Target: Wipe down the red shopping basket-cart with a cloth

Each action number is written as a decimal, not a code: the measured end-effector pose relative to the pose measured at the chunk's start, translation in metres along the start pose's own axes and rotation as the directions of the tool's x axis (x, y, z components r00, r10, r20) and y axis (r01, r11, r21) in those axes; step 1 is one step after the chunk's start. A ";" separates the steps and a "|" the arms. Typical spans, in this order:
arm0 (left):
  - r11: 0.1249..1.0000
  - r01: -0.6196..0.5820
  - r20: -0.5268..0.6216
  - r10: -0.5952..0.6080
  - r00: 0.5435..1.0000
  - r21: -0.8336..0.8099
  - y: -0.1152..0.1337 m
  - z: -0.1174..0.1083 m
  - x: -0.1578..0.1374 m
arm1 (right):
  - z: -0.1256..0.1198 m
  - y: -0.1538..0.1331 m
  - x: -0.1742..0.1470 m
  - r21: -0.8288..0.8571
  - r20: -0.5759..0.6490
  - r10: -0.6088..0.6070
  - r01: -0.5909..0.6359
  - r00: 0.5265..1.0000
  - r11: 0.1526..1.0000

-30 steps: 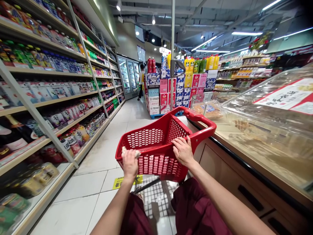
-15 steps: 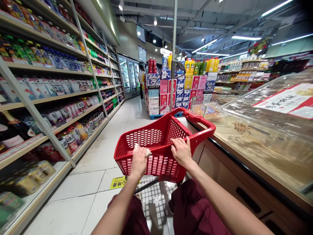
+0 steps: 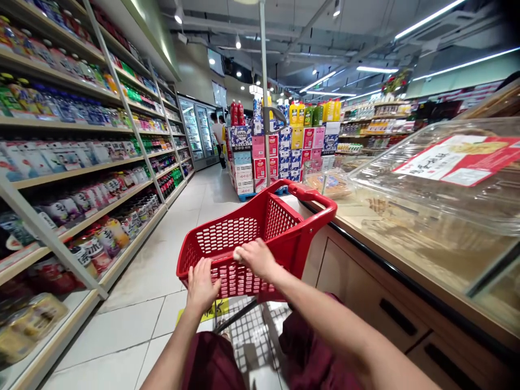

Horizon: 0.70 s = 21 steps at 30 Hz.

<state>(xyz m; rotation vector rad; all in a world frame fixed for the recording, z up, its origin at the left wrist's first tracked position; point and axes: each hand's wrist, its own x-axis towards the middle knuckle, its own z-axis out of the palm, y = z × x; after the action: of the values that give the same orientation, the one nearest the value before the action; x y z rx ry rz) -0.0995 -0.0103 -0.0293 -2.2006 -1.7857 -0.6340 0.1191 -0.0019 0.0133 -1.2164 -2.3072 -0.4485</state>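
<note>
Red plastic basket (image 3: 252, 238) stands on its cart frame in the aisle, beside the worktop (image 3: 406, 254). The left hand (image 3: 201, 284) grips the near rim, fingers closed on it. The right hand (image 3: 255, 258) presses a pale cloth (image 3: 236, 253) on the rim's middle; the far rim and handle look not yet wiped.

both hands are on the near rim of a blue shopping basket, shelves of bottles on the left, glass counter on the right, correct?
One thing is wrong: the shopping basket is red, not blue, as the head view shows. The rest holds: the left hand and right hand are on its near rim, shelves of bottles on the left, glass counter on the right.
</note>
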 end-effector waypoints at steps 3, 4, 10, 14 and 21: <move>1.000 -0.001 -0.018 0.001 1.000 0.001 0.004 0.000 0.000 | -0.047 0.069 -0.040 -0.091 -0.101 0.110 -0.119 0.989 0.989; 1.000 0.024 -0.023 -0.024 0.999 0.003 0.008 0.000 0.000 | -0.060 0.089 -0.051 -0.116 -0.151 0.143 -0.161 0.978 0.980; 1.000 0.012 -0.018 -0.012 1.000 -0.006 0.071 0.002 0.008 | -0.053 0.083 -0.048 -0.135 -0.244 0.215 -0.253 0.946 0.958; 0.998 -0.065 -0.012 0.066 0.998 0.020 0.084 0.002 0.006 | -0.038 0.054 -0.033 -0.091 -0.173 0.096 -0.113 0.980 0.989; 0.996 -0.075 -0.085 0.079 0.993 0.043 0.075 0.004 -0.001 | -0.103 0.147 -0.075 -0.094 -0.430 0.329 -0.404 0.841 0.910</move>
<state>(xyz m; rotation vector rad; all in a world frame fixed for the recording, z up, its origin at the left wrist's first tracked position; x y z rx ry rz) -0.0261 -0.0266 -0.0271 -2.1699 -1.6486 -0.6605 0.3054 -0.0229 0.0649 -1.4574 -1.6599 -0.7047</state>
